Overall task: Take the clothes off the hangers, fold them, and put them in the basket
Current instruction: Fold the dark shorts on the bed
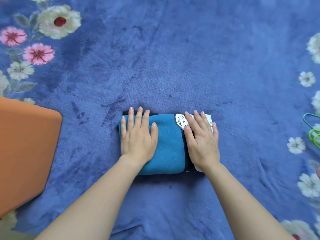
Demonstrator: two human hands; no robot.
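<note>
Because the fold apparently needs flattening, left hand (138, 141) and right hand (201, 144) press the folded garment (169, 144) onto the blanket (173, 66), fingers (138, 118) straight.

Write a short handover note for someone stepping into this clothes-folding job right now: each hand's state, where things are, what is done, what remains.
Left hand: open, flat, pressing the teal part of the folded garment.
Right hand: open, flat, pressing the garment's white printed end.
Things: the garment lies in a compact rectangle on the blue floral blanket. Hangers lie at the right edge. The orange object on the left may be the basket, but I cannot tell.
Done: this garment is off its hanger and folded.
Left: put it in the basket. No other clothes are in view.
</note>
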